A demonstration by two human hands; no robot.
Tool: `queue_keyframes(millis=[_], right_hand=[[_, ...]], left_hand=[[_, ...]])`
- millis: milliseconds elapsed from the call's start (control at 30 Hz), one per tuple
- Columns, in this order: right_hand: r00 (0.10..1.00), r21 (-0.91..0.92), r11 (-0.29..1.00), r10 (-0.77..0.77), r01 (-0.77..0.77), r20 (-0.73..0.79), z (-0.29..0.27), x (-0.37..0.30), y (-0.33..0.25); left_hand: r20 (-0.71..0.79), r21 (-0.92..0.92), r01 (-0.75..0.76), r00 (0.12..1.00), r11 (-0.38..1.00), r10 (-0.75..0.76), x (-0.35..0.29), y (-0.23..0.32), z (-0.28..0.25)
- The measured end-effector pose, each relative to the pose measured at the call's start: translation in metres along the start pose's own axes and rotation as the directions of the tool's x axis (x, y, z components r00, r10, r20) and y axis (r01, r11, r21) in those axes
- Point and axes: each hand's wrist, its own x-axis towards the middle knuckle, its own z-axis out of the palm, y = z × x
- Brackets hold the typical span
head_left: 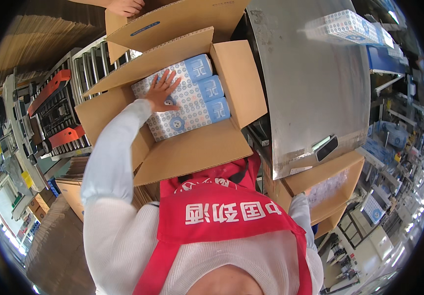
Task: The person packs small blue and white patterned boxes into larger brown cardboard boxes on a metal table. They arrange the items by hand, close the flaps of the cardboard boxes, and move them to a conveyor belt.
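My left hand point(163, 92) lies flat with its fingers spread on the packs inside an open cardboard carton point(195, 155). These are white packs point(191, 105) with a small blue pattern and blue ends, packed side by side in a row. All the carton's flaps stand folded outward. Low on the right, my right sleeve point(299, 209) reaches to another open carton point(320, 172) with clear plastic inside. The right hand is almost wholly hidden there, so its fingers cannot be made out.
A metal table point(315, 88) on the right carries a phone point(326, 148); a patterned pack point(352, 27) is at its far right. Left of the carton runs a roller conveyor point(67, 113) with orange parts. Another person's hand point(126, 7) touches a second carton point(182, 22) at the far side.
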Motion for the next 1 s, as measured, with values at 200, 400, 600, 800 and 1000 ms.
queue_keyframes(millis=[200,400,600,800,1000], right_hand=[[0.950,-0.050,0.985,0.148,-0.167,-0.275,-0.074,-0.021,0.012],[0.999,0.737,0.676,-0.016,-0.014,0.034,-0.046,-0.023,-0.138],[0.572,0.500,0.817,-0.272,-0.288,0.774,0.167,-0.153,-0.357],[0.024,-0.118,0.990,0.121,-0.077,0.992,0.351,-0.213,-0.400],[0.134,-0.073,0.830,-0.002,0.553,0.991,0.439,-0.217,-0.332]], left_hand=[[0.075,0.035,0.111,0.991,0.993,-0.113,0.034,0.021,0.010],[-0.042,-0.124,0.126,0.990,0.984,-0.132,0.014,0.023,0.064],[-0.176,-0.303,-0.047,0.984,0.952,-0.007,0.028,-0.012,0.080],[-0.112,-0.638,0.110,0.966,0.762,-0.233,-0.008,-0.002,0.053],[0.238,-0.230,0.438,0.891,0.869,-0.386,-0.044,0.014,0.059]])
